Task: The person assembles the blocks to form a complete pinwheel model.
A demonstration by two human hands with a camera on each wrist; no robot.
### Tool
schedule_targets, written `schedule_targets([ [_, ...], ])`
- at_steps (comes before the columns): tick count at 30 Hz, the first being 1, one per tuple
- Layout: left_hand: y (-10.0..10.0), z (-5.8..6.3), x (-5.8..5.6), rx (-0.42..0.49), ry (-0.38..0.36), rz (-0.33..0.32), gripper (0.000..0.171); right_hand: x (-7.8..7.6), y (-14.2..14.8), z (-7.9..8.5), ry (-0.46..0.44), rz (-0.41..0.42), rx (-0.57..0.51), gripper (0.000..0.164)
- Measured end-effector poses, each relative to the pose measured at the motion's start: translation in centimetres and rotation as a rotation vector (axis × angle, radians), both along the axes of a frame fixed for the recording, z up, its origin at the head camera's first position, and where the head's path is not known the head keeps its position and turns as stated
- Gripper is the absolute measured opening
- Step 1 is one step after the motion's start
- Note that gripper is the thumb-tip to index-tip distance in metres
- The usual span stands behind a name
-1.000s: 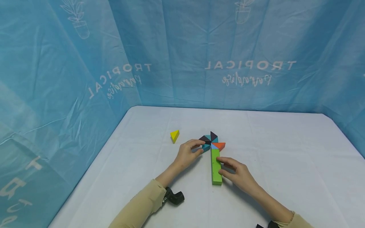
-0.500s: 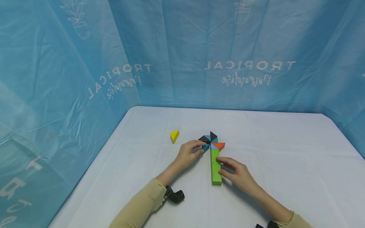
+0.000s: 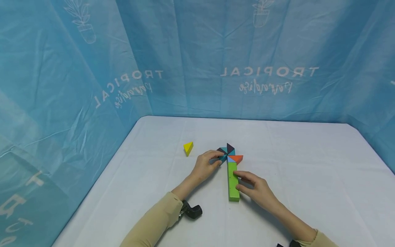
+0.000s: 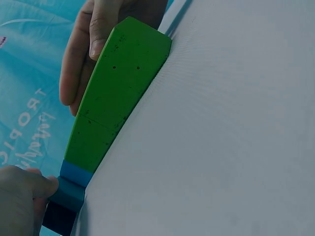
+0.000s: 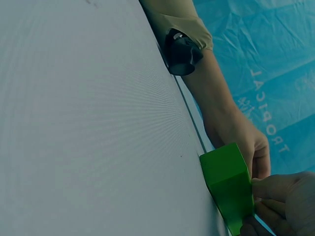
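Observation:
Triangular blocks form a pinwheel, with dark (image 3: pixel 230 148), teal, light blue (image 3: pixel 231 159) and orange-red (image 3: pixel 237 159) pieces showing. Below it, a long green block (image 3: pixel 232 185) lies on the table like a stem. My left hand (image 3: pixel 205 166) pinches a teal triangular block (image 3: pixel 222 159) on the pinwheel's left side; its fingers hide part of a dark piece. In the left wrist view, the thumb touches this teal block (image 4: pixel 67 192), beside a blue piece (image 4: pixel 75 172). My right hand (image 3: pixel 256 188) rests relaxed fingertips and thumb along the green block's right side.
A yellow triangular block (image 3: pixel 188 148) sits apart, to the left of the pinwheel. White cloth covers the table (image 3: pixel 308 171). Blue printed curtains (image 3: pixel 197 85) stand behind it and at the sides. A black wrist camera (image 3: pixel 192 211) hangs at the left cuff.
My left hand has shifted slightly right, and the teal block it pinches has turned and moved closer against the pinwheel. The right hand and green block stay in place.

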State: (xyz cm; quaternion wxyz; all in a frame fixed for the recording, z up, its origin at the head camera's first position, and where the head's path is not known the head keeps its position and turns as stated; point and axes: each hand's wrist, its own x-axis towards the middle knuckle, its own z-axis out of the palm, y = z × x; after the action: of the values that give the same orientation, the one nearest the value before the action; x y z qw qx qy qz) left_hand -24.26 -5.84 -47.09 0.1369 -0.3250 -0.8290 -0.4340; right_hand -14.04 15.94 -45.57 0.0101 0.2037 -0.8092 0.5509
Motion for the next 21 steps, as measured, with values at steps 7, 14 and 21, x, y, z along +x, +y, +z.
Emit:
schedule_targets([
  [7, 0.2, -0.3, -0.4, 0.002, 0.019, 0.001, 0.027, 0.0, 0.0, -0.1, -0.002, -0.006, 0.004, 0.043],
  [14, 0.2, -0.3, -0.4, 0.005, 0.037, 0.008, 0.027, 0.3, -0.3, 0.7, 0.003, -0.011, 0.012, 0.042],
  [21, -0.7, 1.2, -0.6, 0.065, 0.068, 0.026, 0.026, 0.6, -0.4, 1.2, -0.018, -0.018, 0.015, 0.043],
])
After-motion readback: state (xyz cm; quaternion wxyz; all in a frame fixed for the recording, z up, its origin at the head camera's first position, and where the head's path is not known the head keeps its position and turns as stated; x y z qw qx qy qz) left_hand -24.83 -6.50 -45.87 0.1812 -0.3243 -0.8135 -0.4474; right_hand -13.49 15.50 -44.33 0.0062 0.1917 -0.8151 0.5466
